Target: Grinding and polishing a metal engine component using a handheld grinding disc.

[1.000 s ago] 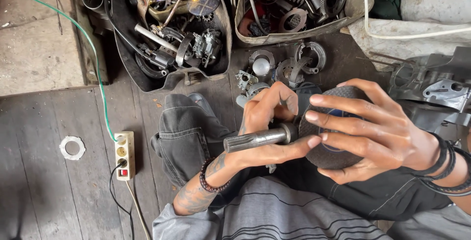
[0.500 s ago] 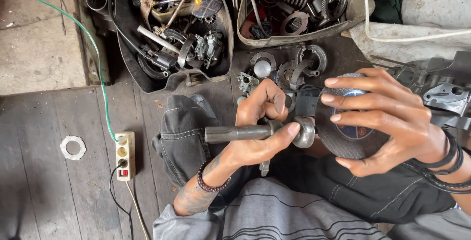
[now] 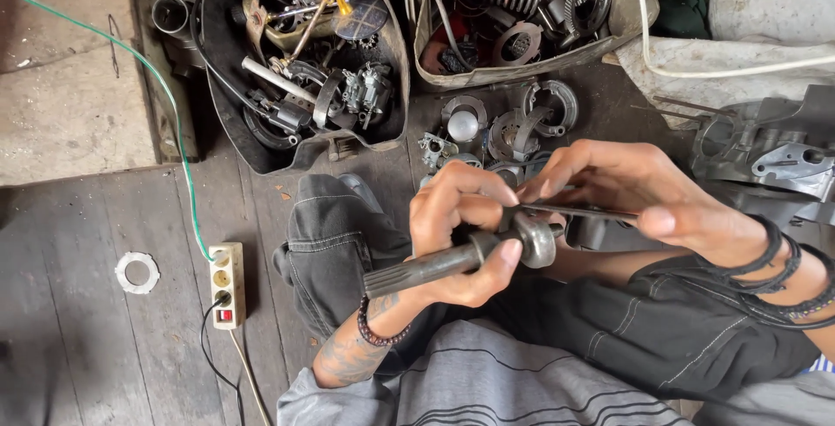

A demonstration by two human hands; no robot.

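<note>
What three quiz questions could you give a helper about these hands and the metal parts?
1. True or false: the left hand grips a splined metal shaft by the end near its round head.
2. What does the right hand hold against that round head: A) a thin dark rod, B) a hammer, C) a paintbrush?
3. What lies on the wooden floor just left of the white power strip?

Key
1. True.
2. A, the thin dark rod.
3. A white ring.
</note>
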